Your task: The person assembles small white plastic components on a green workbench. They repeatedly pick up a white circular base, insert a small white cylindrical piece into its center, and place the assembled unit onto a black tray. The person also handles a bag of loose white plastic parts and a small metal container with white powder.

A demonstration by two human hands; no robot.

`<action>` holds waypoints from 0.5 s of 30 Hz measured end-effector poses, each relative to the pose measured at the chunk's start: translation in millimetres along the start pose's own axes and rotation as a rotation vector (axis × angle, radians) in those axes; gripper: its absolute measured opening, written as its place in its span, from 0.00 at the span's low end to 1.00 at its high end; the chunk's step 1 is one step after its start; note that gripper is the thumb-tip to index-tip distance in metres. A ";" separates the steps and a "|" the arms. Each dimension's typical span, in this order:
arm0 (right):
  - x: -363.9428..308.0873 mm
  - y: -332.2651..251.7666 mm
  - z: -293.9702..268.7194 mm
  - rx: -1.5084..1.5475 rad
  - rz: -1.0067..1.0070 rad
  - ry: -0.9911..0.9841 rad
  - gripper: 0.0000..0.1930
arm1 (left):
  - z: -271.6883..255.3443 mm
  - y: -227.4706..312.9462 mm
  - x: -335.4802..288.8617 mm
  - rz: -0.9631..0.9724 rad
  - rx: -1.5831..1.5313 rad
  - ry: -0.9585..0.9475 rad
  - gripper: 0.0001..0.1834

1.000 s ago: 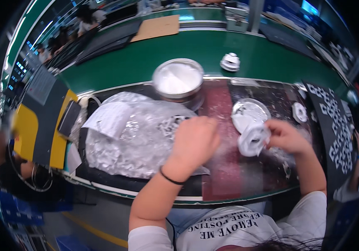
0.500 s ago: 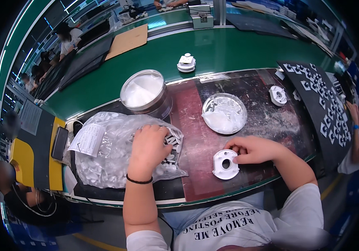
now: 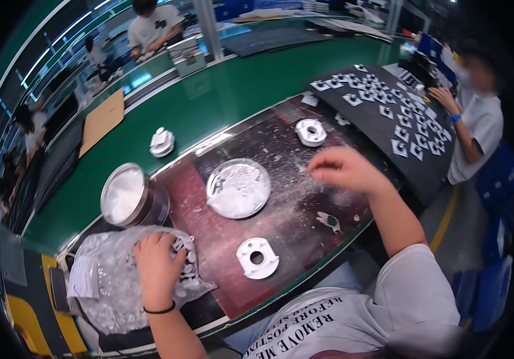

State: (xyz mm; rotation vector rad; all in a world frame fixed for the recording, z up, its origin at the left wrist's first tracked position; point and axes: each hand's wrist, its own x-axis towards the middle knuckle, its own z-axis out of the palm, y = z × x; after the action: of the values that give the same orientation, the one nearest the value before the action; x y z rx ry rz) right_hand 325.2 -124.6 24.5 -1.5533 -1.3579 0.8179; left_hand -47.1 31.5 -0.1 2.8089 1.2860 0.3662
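Note:
My left hand (image 3: 160, 263) rests on a clear plastic bag (image 3: 104, 293) at the left, its fingers spread by the bag's mouth. Small white parts (image 3: 190, 269) show there beside my thumb. My right hand (image 3: 345, 170) is raised over the right side of the work mat, fingers loosely bent and apart, nothing visible in them. A round white plastic housing (image 3: 311, 132) with a centre hole sits just beyond it. Nearer to me lies a flat white plastic plate (image 3: 257, 258) with a round hole, touched by neither hand.
A round metal lid (image 3: 239, 179) with clear film lies mid-mat. An open metal tin (image 3: 128, 194) stands behind the bag. White stacked parts (image 3: 162, 142) sit on the green bench. At the right, a black board (image 3: 376, 119) carries many small white pieces; a co-worker (image 3: 472, 119) is beside it.
My right hand has left the white plate and moved away to the right. My left hand stays on the bag. The whole view has swung to the right.

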 end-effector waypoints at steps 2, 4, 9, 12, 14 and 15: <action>2.2 15.8 -40.2 -0.089 0.062 0.223 0.09 | -1.9 2.2 -0.8 -0.021 0.001 -0.008 0.16; 2.9 27.4 -81.6 -0.327 0.134 0.470 0.10 | 1.2 2.3 1.4 -0.010 -0.002 -0.008 0.16; 28.6 92.9 -170.7 -0.764 0.356 0.740 0.21 | 0.8 4.6 2.5 -0.011 -0.017 0.014 0.16; 56.1 115.6 -179.7 -0.831 0.482 0.763 0.27 | 2.9 -0.5 2.2 -0.015 -0.007 0.016 0.16; 70.3 125.7 -184.8 -0.856 0.567 0.761 0.32 | 2.6 -1.3 2.6 -0.008 0.002 0.016 0.16; 74.2 127.2 -183.6 -0.874 0.558 0.751 0.33 | 2.1 -1.9 2.0 -0.010 -0.007 0.019 0.16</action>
State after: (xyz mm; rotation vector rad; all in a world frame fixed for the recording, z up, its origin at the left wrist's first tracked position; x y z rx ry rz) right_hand 554.2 -88.3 -16.1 -2.6246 -0.7096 -0.1743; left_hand -46.8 34.4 -2.0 2.7990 1.2991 0.3976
